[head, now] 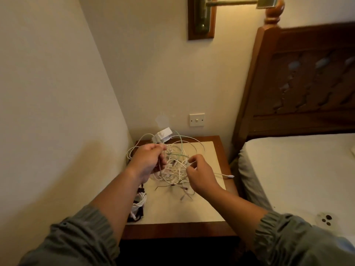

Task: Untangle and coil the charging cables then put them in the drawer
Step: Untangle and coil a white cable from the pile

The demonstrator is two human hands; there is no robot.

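**Item: bedside cable sorting, centre of frame**

- Tangle of charging cables (175, 167): mostly white strands with one pale green one, in a loose knot at the middle of the frame. It is partly lifted between both hands and partly trailing on a cream mat (192, 210).
- White charger block (163, 135): at the upper edge of the tangle, close to the wall, and joined to the strands.
- Loose connector end (229, 176): lies just right of the tangle, near the mat's right edge.
- Bundle of coiled cables (139, 204): white and dark, at the mat's left edge, below the left forearm and apart from the tangle.
- Left hand (148, 162): fingers (161, 149) curled, gripping several strands at the tangle's upper left.
- Right hand (199, 175): fingers (193, 160) pinching a single white strand at the tangle's right side.
- Worktop (172, 230): a wooden nightstand in the room corner, carrying the mat.
- Surroundings: wall switch (196, 120) above the worktop, brass wall lamp (201, 16) at the top centre, carved headboard (307, 83) at the upper right, and bed (297, 169) at the right.
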